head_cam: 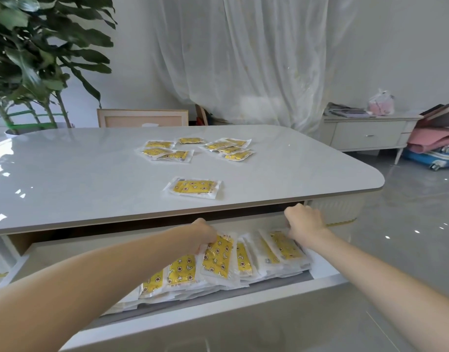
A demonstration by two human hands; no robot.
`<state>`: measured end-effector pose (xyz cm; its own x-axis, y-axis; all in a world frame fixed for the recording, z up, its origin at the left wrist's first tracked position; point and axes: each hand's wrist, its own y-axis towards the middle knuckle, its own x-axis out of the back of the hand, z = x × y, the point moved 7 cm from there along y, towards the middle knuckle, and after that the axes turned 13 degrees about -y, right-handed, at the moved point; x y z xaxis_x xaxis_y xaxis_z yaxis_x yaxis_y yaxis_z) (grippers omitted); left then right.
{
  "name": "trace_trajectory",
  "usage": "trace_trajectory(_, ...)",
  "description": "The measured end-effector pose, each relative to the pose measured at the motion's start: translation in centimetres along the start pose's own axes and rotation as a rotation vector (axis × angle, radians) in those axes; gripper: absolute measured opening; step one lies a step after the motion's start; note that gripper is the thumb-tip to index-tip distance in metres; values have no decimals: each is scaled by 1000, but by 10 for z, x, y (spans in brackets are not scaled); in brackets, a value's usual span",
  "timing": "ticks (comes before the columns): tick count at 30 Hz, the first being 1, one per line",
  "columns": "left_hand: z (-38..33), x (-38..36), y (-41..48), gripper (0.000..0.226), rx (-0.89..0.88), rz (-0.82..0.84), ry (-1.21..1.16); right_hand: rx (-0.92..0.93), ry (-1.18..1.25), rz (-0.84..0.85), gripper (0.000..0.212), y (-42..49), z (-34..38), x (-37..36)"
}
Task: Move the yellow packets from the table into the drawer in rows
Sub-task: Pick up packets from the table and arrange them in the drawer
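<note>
Yellow packets (182,271) lean in a row inside the open drawer (243,323) at 6 o'clock. Hands apart: left hand (204,233) pinches the middle packet (218,256), right hand (304,223) curls over the end packet (285,246) at the row's 3 o'clock. Loose packets (194,188) lie on the tabletop (66,174) toward 12 o'clock.

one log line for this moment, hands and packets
left hand: grips mid-row packet in drawer | right hand: grips right-end packet | table: loose packets not yet moved
</note>
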<state>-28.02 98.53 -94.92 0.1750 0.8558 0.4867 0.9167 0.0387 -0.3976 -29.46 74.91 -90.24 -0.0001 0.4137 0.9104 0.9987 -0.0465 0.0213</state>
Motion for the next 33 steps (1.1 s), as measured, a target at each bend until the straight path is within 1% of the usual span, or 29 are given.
trace_trajectory(1, 1, 2, 1, 42, -7, -4, -3, 66, 121, 104, 29, 1, 5, -8)
trace_trajectory(2, 3, 4, 1, 40, -10, -5, -17, 156, 233, 249, 43, 0, 14, -18)
trace_trajectory(3, 5, 6, 2, 38, -8, -6, -37, 244, 288, 369, 59, -4, 25, -26)
trace_trajectory(4, 7, 7, 1, 37, -3, -7, -49, 310, 270, 436, 73, -9, 34, -31)
trace_trajectory(5, 8, 9, 1, 36, -2, -9, -51, 351, 226, 443, 83, -12, 41, -34)
trace_trajectory(6, 9, 10, 0, 36, -5, -14, -51, 367, 187, 432, 88, -14, 46, -35)
trace_trajectory(7, 9, 12, 0, 37, -10, -15, -50, 370, 155, 417, 89, -14, 49, -35)
trace_trajectory(10, 9, 15, -2, 38, -9, -21, -78, 364, 28, 367, 83, -15, 52, -30)
trace_trajectory(12, 10, 15, -3, 37, 3, -20, -111, 373, -33, 354, 83, -14, 51, -25)
trace_trajectory(14, 12, 16, -5, 39, 21, -15, -146, 391, -20, 375, 82, -14, 52, -20)
trace_trajectory(15, 13, 15, -6, 41, 36, -8, -165, 391, 43, 382, 77, -13, 53, -17)
trace_trajectory(16, 14, 14, -6, 43, 55, -3, -192, 387, 157, 384, 68, -13, 56, -12)
trace_trajectory(18, 16, 13, -8, 42, 95, 14, -281, 359, 500, 373, 41, -13, 66, 1)
trace_trajectory(19, 15, 13, -10, 40, 111, 25, -338, 334, 663, 390, 34, -15, 73, 7)
trace_trajectory(21, 14, 11, -13, 36, 120, 47, -425, 293, 870, 485, 38, -21, 86, 12)
trace_trajectory(23, 11, 9, -15, 39, 95, 57, -454, 270, 946, 537, 41, -25, 97, 10)
trace_trajectory(27, 10, 8, -19, 35, 58, 49, -466, 93, 1043, 489, 37, -21, 97, 3)
trace_trajectory(30, 13, 10, -17, 35, 59, 51, -463, 23, 1114, 545, 37, -19, 96, -3)
trace_trajectory(33, 10, 9, -19, 40, 56, 94, -506, -17, 1177, 583, 31, -18, 91, -7)
